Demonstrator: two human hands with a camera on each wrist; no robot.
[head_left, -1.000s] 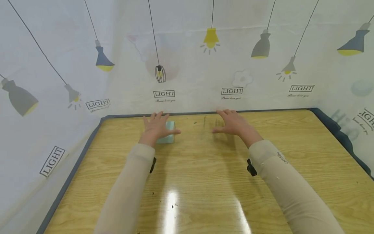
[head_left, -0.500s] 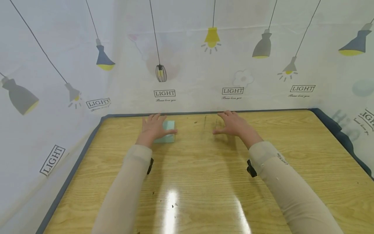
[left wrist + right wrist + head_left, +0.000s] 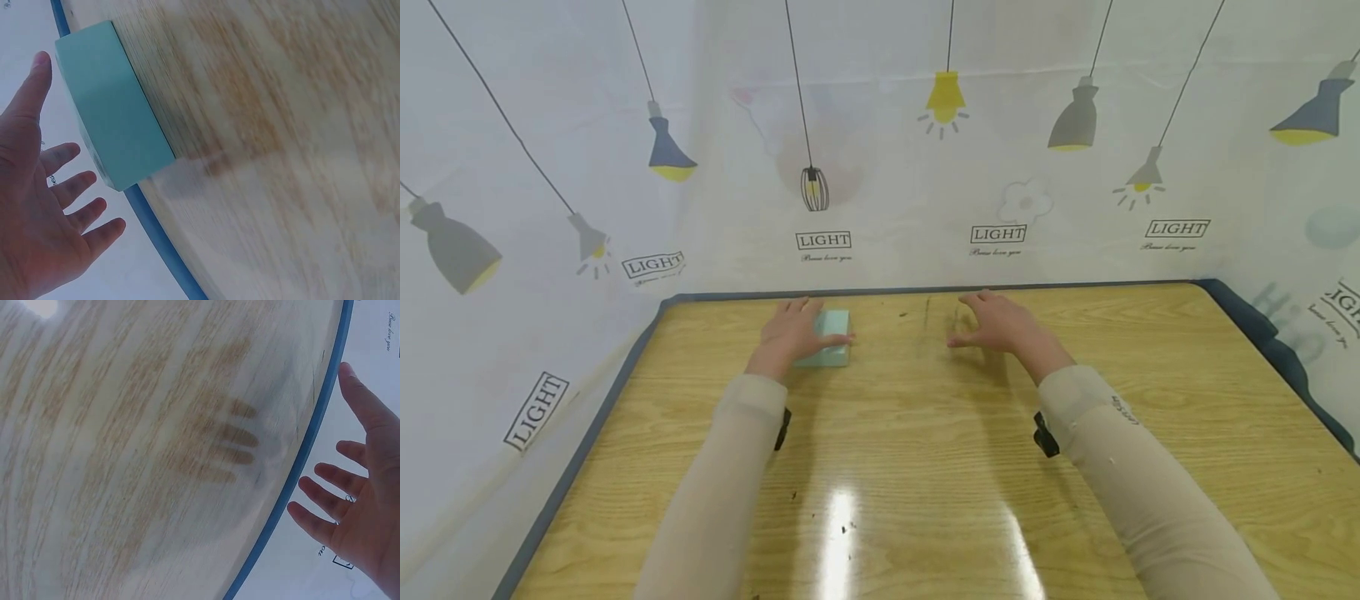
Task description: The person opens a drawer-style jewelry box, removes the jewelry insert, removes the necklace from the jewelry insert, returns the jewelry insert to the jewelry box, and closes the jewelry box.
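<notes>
A mint-green box-shaped block (image 3: 837, 354) lies near the far edge of the wooden table, left of the middle. My left hand (image 3: 790, 333) hovers over it, fingers and thumb spread, hiding part of it. The left wrist view shows the block (image 3: 115, 106) in front of the left hand (image 3: 50, 187), with space between the fingers and it. My right hand (image 3: 1000, 323) hangs over the table to the right, thumb apart from the fingers and holding nothing. In the right wrist view the right hand (image 3: 362, 487) has its fingers extended, and its reflection shows on the glossy tabletop.
The wooden table (image 3: 910, 433) has a blue edge strip and a few small dark specks. A white cloth (image 3: 895, 150) printed with hanging lamps stands behind and along both sides. Dark blue fabric (image 3: 1262, 342) bunches at the right edge.
My left hand has shifted slightly left and toward me, leaving more of the mint-green block visible. The right hand has barely moved, and the block stays in place.
</notes>
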